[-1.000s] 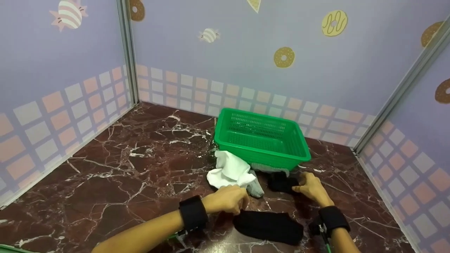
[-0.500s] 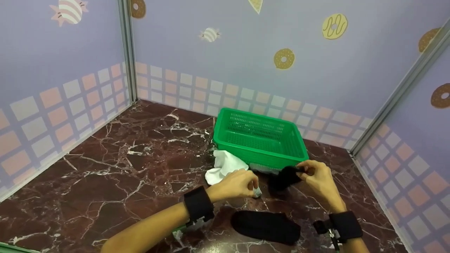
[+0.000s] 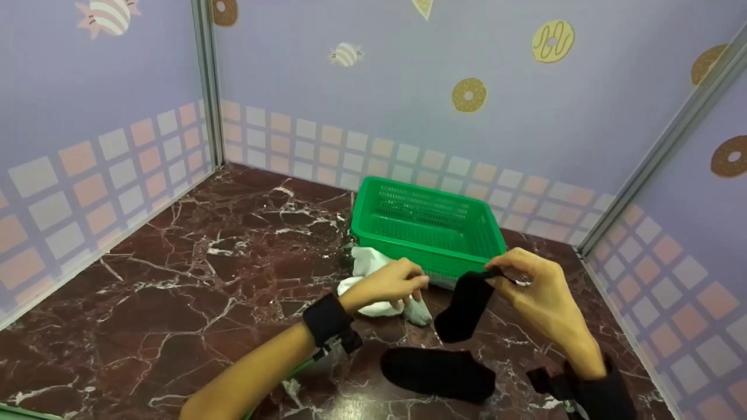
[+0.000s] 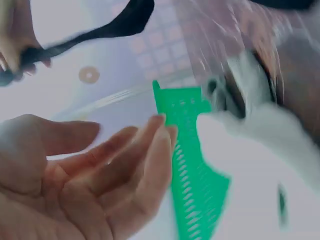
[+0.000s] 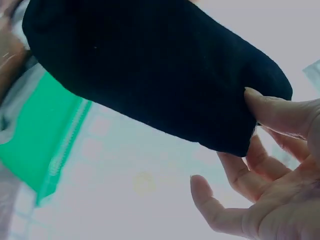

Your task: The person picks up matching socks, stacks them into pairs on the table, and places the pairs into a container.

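While my right grip (image 3: 540,291) pinches a limp black sock (image 3: 465,307) by one end, my left grip (image 3: 392,283) — thumb parted, holding nothing — hovers near crumpled white cloth (image 3: 365,261).

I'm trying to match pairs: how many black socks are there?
2. The held black sock hangs from the right hand; the flat black sock lies on the marbled tabletop, nearer the person. The white cloth could hide more.

Two black socks (image 3: 465,306) (image 3: 437,373), one whole green basket (image 3: 402,246), two wristbands (image 3: 327,318) (image 3: 606,391), five printed doughnuts (image 3: 469,87) — white and grey fabrics (image 3: 365,261) (image 3: 416,314) uncountable
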A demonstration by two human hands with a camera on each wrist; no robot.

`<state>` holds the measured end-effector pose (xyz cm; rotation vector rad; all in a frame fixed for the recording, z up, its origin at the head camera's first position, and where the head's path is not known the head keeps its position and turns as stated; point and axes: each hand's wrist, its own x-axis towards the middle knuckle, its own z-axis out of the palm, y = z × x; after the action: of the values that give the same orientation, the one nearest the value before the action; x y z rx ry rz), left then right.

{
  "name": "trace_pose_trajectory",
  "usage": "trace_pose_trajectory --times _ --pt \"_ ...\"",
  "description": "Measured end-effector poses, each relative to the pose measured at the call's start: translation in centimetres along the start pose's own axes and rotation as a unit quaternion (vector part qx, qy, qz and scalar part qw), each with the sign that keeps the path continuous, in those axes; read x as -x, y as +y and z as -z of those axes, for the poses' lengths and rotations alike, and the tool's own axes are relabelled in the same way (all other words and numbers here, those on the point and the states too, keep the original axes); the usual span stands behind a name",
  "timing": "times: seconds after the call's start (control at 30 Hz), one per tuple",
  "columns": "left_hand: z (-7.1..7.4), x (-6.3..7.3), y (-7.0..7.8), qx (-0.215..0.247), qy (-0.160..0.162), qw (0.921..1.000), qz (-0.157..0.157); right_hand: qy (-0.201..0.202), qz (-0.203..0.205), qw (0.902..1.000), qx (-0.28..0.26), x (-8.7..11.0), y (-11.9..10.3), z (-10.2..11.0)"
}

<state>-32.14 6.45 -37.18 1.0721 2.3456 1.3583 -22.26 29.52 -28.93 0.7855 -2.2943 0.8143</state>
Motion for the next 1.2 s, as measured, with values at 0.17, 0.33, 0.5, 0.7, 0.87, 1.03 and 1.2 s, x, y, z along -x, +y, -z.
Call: trace_pose_trajectory --times 0.17,0.33,0.5,0.7,0.87,1.03,1.2 --pt "-2.2 0.2 -1.1 0.335 -0.166 0.9183 0.132 0.008 0.063 0.9976 -0.029 -0.7 -2.0 0.1" --pt "-3.5 0.7 -0.9 0.453 -0.219 0.8592 0.096 0.044 0.121 0.9907 -0.045 -0.9 -2.6 0.1" --pt "-1.7 0.8 0.3 0.499 -0.098 0.8602 0.039 0.063 0.154 0.9830 -0.078 -0.5 -3.3 1.5" --pt "0.1 1.9 0.5 0.512 -0.050 0.8574 0.012 0.004 0.125 0.9846 -0.122 1.9 -0.4 2.3" --pt "0.3 3.0 0.1 0.504 -0.038 0.8629 -0.008 -0.043 0.015 0.9904 -0.131 4.8 2.1 2.1" --pt "-0.2 3.8 -0.1 0.503 -0.036 0.8626 -0.036 -0.052 -0.023 0.9832 -0.174 7.2 3.5 1.2" --pt "-0.5 4.4 -0.1 0.513 -0.033 0.8572 -0.031 -0.062 -0.033 0.9445 -0.321 9.0 5.1 0.2"
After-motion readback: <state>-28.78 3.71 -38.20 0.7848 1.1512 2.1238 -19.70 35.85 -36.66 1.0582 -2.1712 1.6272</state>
